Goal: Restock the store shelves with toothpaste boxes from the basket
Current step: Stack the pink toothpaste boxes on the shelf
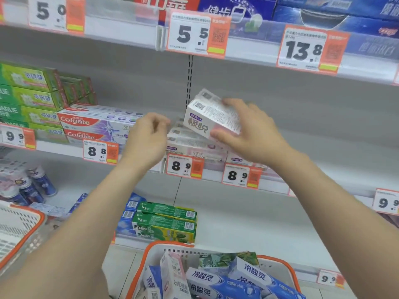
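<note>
Placement step, in all likelihood: grips a white box (207, 117) in the right hand (250, 134), thumb under, fingers over, tilted just above the stack (194, 145) on the middle shelf (64, 151). Holds the left hand (146, 139) loosely curled, empty, beside the stack. Next: level the box, lower it flat, then return to the basket (278, 264).

Basket (172, 244) partly beyond bottom edge

There is one left hand (146, 141), one right hand (257, 137), one held white box (207, 119), two baskets (172, 249) and two Colgate-marked boxes (86, 123).
</note>
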